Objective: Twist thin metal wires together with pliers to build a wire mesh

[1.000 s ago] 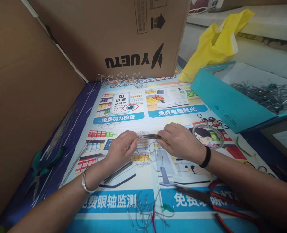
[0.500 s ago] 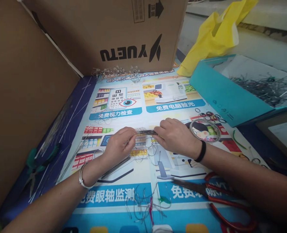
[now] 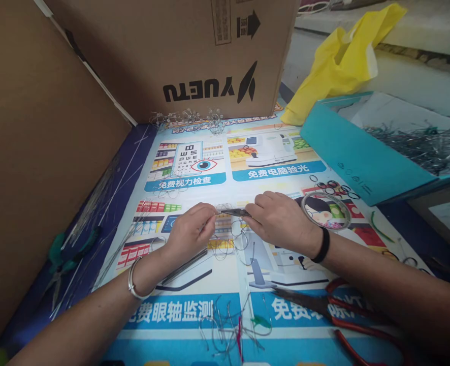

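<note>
My left hand pinches the end of a thin bent wire over a printed poster on the table. My right hand is closed on small dark pliers whose tips meet that wire between the two hands. Loops of fine wire lie on the poster just below the hands. A silver bangle is on my left wrist and a black band on my right wrist.
Red-handled scissors lie at the near right. A wire scrap pile sits near the front edge. A teal box of wire pieces stands right, with a tape ring beside it. A cardboard box stands behind, and green pliers lie at the left.
Both hands stay together on the wire and pliers with only slight shifts. The view bobs a little down and back up.
</note>
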`<act>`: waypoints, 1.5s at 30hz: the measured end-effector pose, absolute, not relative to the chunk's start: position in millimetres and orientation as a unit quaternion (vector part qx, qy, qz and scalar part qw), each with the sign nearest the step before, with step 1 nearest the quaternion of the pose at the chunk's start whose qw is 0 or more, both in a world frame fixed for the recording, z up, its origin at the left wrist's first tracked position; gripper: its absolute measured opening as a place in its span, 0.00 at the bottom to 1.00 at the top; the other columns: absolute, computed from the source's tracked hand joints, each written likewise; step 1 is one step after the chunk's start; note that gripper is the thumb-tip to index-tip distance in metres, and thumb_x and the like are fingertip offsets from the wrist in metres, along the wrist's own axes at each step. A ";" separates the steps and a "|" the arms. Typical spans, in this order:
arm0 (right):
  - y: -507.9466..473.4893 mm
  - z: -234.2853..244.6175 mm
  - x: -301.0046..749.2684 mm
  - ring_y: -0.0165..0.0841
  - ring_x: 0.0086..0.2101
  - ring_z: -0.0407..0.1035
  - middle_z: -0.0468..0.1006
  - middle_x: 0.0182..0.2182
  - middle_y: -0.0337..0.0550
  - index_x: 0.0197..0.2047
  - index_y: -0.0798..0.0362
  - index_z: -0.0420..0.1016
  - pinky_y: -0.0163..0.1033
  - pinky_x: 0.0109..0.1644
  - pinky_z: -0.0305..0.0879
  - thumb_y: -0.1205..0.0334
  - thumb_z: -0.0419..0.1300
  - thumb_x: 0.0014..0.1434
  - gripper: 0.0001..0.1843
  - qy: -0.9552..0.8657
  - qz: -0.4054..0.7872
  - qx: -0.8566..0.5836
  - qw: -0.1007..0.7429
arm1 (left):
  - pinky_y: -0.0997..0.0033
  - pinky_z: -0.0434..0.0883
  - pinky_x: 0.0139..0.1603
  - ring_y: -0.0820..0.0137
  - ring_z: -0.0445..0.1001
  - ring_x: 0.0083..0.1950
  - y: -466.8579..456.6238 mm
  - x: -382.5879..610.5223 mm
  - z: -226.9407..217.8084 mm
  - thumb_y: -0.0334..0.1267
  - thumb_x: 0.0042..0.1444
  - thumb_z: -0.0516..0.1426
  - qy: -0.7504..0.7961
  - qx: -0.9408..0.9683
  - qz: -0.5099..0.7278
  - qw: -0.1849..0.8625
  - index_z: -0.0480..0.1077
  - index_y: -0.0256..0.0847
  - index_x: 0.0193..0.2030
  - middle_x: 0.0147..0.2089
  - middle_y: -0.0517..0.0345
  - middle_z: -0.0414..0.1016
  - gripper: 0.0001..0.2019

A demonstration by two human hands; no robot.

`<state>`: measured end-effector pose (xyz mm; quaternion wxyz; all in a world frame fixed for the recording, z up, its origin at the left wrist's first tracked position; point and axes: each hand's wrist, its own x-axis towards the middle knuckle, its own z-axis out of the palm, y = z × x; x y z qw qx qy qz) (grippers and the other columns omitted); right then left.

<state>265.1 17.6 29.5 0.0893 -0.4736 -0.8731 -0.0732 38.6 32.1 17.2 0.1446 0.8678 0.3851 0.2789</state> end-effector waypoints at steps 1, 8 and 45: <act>17.7 29.4 265.2 0.34 0.32 0.59 0.72 0.29 0.46 0.33 0.55 0.73 0.39 0.34 0.45 0.55 0.50 0.62 0.15 -0.872 -0.071 -0.476 0.089 | 0.71 0.68 0.41 0.70 0.71 0.40 31.9 38.5 17.3 0.29 0.58 0.49 0.388 0.866 0.279 0.144 0.66 0.39 0.33 0.37 0.55 0.73 0.07; 18.2 27.2 267.7 0.36 0.33 0.60 0.71 0.30 0.46 0.35 0.55 0.72 0.40 0.35 0.46 0.55 0.49 0.62 0.16 -0.871 -0.066 -0.480 0.081 | 0.71 0.67 0.40 0.71 0.70 0.39 31.9 38.2 16.0 0.29 0.58 0.49 0.395 0.863 0.280 0.143 0.65 0.39 0.32 0.35 0.56 0.72 0.07; 13.1 31.1 259.4 0.35 0.32 0.62 0.72 0.29 0.47 0.32 0.55 0.72 0.39 0.32 0.43 0.57 0.50 0.61 0.14 -0.876 -0.085 -0.468 0.077 | 0.71 0.69 0.38 0.70 0.72 0.38 24.3 43.3 19.0 0.28 0.57 0.49 0.383 0.868 0.291 0.126 0.68 0.39 0.32 0.35 0.54 0.74 0.08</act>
